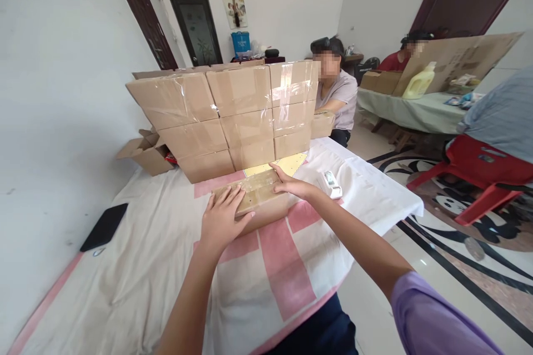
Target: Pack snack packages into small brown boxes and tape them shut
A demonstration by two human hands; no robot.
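A taped cardboard box lies on the cloth-covered table in front of me. My left hand rests flat on its near left end, fingers stretched out. My right hand lies on the box's right top edge, fingers extended along it. Behind the box stands a wall of stacked taped cardboard boxes, three rows high. A yellow sheet lies between the stack and my box.
A white tape dispenser sits right of the box. A black flat object lies at the table's left. A seated person works behind the stack; another person sits at a far table. A red plastic chair stands right. An open box sits beyond the table's left.
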